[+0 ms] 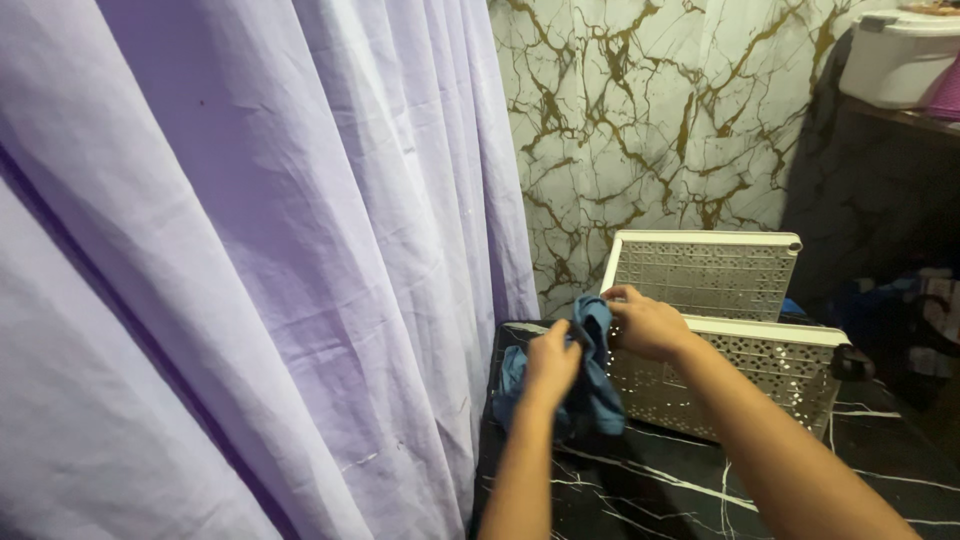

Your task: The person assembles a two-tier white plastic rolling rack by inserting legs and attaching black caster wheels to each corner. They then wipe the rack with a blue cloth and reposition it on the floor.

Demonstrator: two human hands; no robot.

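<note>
A blue cloth garment (pixel 596 385) hangs between both my hands above the far left corner of a black marbled surface (pixel 650 490). My left hand (pixel 551 362) grips its lower left part. My right hand (pixel 648 322) pinches its top edge, right beside the rim of a white perforated plastic basket (pixel 760 375). The cloth's lower end drapes down in front of the basket's left side.
The basket's white perforated lid (pixel 705 272) stands open against a white wall with gold veins (pixel 650 120). A lilac curtain (pixel 250 250) fills the left. A white lidded tub (pixel 900 55) sits on a dark shelf at top right, with dark clothing (pixel 910 310) below.
</note>
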